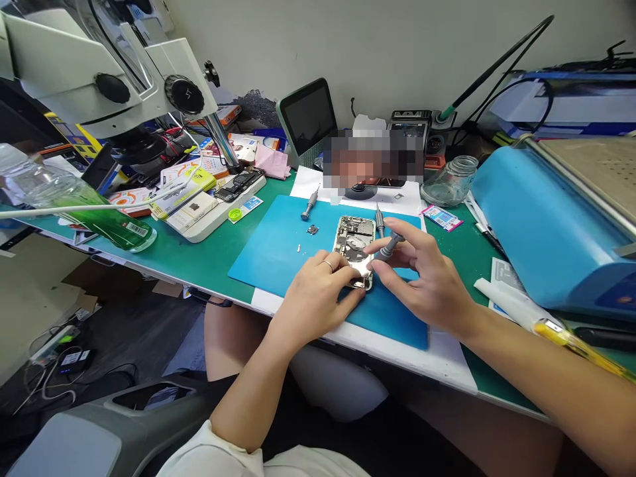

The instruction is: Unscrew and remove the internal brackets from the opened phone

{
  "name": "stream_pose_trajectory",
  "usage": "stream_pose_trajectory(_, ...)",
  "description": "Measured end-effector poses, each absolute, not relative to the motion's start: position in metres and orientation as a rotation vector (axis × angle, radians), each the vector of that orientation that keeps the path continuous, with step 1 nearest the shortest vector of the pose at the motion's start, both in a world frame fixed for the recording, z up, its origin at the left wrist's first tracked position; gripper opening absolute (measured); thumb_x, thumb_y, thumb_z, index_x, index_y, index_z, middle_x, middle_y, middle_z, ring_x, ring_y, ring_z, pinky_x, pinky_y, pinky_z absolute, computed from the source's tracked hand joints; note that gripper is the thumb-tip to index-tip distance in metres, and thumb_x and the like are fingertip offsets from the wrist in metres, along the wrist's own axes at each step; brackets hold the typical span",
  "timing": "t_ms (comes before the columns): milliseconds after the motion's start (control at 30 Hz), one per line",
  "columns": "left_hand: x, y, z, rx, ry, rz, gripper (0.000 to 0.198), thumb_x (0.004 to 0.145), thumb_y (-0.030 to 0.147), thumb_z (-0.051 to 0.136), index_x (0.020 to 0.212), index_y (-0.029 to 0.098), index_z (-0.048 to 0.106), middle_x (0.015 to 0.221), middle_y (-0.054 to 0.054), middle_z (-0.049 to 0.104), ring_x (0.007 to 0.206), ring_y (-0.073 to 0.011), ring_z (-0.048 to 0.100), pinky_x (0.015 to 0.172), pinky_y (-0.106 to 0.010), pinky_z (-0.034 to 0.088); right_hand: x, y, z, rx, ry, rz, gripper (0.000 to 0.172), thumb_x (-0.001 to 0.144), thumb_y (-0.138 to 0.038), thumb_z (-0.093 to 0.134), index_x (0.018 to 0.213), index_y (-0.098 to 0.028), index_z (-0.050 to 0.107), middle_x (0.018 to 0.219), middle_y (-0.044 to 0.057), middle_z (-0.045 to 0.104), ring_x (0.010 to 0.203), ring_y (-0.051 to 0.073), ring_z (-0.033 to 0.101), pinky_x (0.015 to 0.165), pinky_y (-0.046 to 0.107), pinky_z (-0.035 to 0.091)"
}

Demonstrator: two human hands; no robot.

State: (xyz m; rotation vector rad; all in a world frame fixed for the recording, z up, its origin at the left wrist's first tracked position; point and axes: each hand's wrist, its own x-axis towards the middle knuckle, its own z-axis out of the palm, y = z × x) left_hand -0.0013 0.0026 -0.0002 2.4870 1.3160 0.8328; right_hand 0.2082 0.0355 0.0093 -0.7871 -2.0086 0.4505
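Note:
An opened smartphone (356, 233) with bare inner parts lies on the blue mat (278, 228). My left hand (318, 288) grips its lower end, fingers curled over the left side and thumb at the bottom edge. In my right hand (422, 275) a small grey screwdriver (390, 246) is held between thumb and fingers, slanted over the phone's right side. Its tip is hidden by my fingers. A second screwdriver (380, 220) lies beside the phone's upper right, and a third screwdriver (310, 204) is up left. A small dark part (312, 229) lies left of the phone.
A microscope (189, 93) overhangs the left side, near a green bottle (114, 218). Behind the mat are white paper (308, 180), a screen device (308, 119) and a blurred patch. A glass jar (450, 182) and a blue machine (541, 225) stand right.

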Motion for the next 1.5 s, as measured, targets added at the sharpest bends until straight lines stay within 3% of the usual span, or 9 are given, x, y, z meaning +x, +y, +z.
stream_pose_trajectory(1067, -0.0011, 0.0037, 0.0027, 2.501, 1.32, 0.814, 0.013, 0.104, 0.029, 0.058, 0.104, 0.022, 0.068, 0.105, -0.007, 0.065, 0.099, -0.0232, 0.057, 0.085, -0.041, 0.053, 0.2082, 0.0359, 0.0074, -0.777, -2.05, 0.406, 0.061, 0.1, -0.02, 0.064, 0.154, -0.033, 0.039, 0.115, 0.005, 0.076, 0.098, 0.021, 0.079, 0.088, 0.039, 0.071)
stream_pose_trajectory(1500, -0.0007, 0.003, 0.0004, 2.487, 1.298, 0.844, 0.01, 0.102, 0.028, 0.061, 0.107, 0.023, 0.068, 0.107, -0.006, 0.065, 0.1, -0.0236, 0.057, 0.087, -0.041, 0.054, 0.2081, 0.0378, 0.0091, -0.666, -2.144, 0.226, 0.065, 0.099, -0.011, 0.061, 0.156, -0.03, 0.038, 0.119, 0.008, 0.076, 0.098, 0.021, 0.08, 0.085, 0.037, 0.07)
